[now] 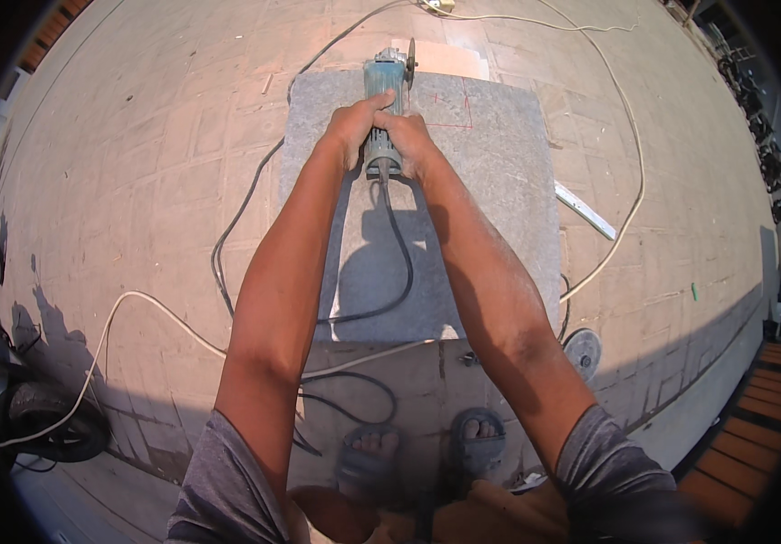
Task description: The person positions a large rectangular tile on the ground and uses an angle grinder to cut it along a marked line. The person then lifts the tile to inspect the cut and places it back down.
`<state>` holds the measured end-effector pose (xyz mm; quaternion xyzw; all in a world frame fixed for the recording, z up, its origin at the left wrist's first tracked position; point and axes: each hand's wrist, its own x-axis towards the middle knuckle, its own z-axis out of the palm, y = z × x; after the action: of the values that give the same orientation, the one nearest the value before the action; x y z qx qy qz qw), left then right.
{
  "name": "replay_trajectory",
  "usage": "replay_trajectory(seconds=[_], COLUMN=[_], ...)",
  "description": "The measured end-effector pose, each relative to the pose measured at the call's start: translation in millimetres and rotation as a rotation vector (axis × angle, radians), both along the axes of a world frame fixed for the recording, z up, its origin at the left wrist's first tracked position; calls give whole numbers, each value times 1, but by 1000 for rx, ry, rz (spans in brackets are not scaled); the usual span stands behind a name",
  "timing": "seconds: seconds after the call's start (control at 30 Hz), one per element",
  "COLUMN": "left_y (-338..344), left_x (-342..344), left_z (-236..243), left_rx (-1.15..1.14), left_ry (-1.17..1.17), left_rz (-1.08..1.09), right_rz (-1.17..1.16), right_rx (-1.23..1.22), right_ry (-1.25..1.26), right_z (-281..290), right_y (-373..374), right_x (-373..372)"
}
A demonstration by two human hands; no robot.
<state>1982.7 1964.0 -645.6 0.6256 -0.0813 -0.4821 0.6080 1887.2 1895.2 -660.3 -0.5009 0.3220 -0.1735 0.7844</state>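
Note:
Both my arms reach forward to a teal angle grinder point(384, 80) over the far part of a grey stone-look tile point(499, 208). My left hand point(354, 125) is wrapped round the grinder body from the left. From the right, my right hand point(406, 138) grips the same body, and the thumbs come close together on top. The grinder's cutting disc point(411, 60) stands upright on its right side, near the tile's far edge. Red marking lines point(470, 113) are drawn on the tile to the right of the disc. The grinder's black cord point(397, 227) loops back over the tile.
A pale extension cable point(637, 145) curves along the right and far side; another stretch lies near my sandalled feet point(478, 440). A white strip point(585, 210) and a round grey disc point(583, 354) lie on the paving at right. A motorcycle wheel point(55, 422) stands at lower left.

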Motion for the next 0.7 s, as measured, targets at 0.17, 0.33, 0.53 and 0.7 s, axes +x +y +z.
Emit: replay_trajectory(seconds=[0.17, 0.33, 0.53, 0.7], left_y=[11, 22, 19, 8], left_x=[-10, -18, -14, -7], left_z=[1, 3, 2, 3], left_rx=[-8, 5, -27, -7], left_ry=[-5, 4, 13, 12], left_rz=[16, 20, 25, 19], right_rz=[-13, -32, -7, 19], right_rx=[8, -21, -33, -52], right_ry=[13, -1, -5, 63], right_z=[-5, -7, -6, -7], right_y=[8, 16, 15, 1], right_x=[-7, -13, -10, -2])
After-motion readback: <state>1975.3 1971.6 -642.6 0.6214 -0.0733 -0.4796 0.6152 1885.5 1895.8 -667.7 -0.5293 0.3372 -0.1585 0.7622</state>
